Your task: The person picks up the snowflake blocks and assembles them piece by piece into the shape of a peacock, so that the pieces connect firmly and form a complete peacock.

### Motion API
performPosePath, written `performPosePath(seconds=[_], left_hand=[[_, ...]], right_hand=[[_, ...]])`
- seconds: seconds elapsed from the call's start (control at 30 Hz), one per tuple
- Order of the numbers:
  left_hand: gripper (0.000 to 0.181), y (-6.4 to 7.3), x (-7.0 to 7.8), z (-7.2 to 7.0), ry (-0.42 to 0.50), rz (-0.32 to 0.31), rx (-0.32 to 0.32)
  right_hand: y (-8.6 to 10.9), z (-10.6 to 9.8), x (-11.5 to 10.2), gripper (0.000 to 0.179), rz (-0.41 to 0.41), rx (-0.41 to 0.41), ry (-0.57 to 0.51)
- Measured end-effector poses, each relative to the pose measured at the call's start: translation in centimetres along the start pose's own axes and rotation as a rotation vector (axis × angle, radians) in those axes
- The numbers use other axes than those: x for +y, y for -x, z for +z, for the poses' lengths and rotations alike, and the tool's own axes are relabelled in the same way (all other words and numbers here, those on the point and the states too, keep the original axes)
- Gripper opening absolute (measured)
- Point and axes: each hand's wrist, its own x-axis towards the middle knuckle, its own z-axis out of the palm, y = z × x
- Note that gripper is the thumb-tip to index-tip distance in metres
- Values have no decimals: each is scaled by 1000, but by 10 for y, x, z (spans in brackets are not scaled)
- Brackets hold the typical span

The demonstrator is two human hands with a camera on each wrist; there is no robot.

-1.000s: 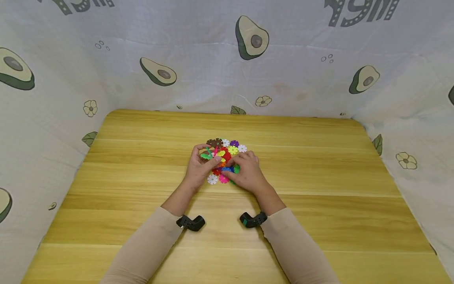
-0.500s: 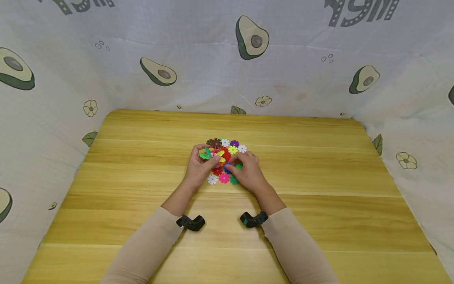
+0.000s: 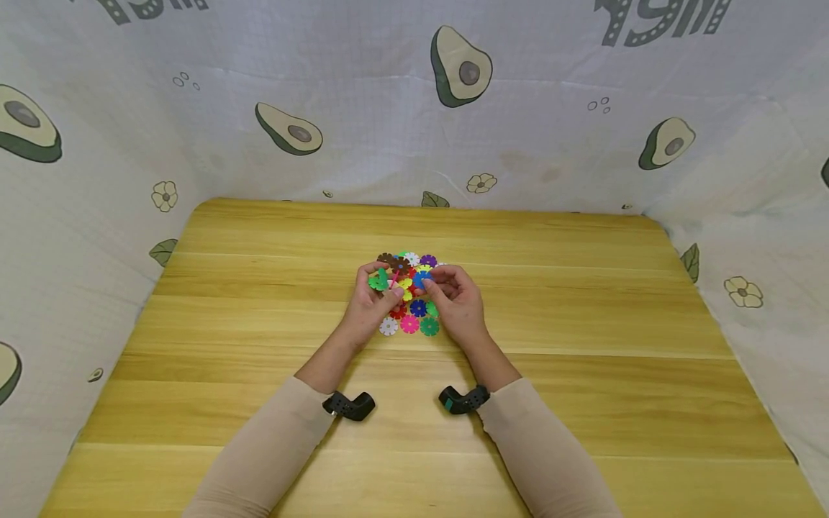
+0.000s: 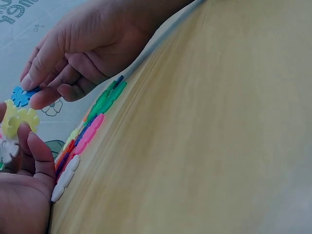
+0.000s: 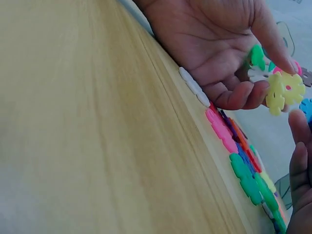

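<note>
My left hand (image 3: 370,308) holds a cluster of joined notched plastic discs: green (image 5: 257,57), white (image 4: 8,151), pink and yellow (image 5: 287,90). In the right wrist view its thumb presses near the yellow ones. Between thumb and fingers my right hand (image 3: 461,302) pinches a blue notched disc (image 4: 22,96), raised close beside the cluster's yellow pieces. Beneath both hands lies a pile of loose discs, among them a pink disc (image 3: 409,324), a dark green disc (image 3: 429,326) and a white disc (image 3: 388,326). Part of the pile is hidden by the hands.
The discs lie on a wooden table (image 3: 583,302). Brown discs (image 3: 386,260) and a purple disc (image 3: 428,260) sit at the pile's far side. A white cloth (image 3: 363,86) printed with avocados hangs around the table. Each wrist wears a black strap (image 3: 350,406).
My right hand has picked a blue disc from the pile and lifted it up toward the cluster. The left hand has stayed nearly in place, with the cluster turned slightly.
</note>
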Motion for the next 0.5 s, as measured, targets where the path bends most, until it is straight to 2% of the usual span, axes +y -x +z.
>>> performPosePath(seconds=[0.5], left_hand=[[56, 0, -1, -1, -32, -15, -19]], right_hand=[[1, 0, -2, 22, -8, -41, -47]])
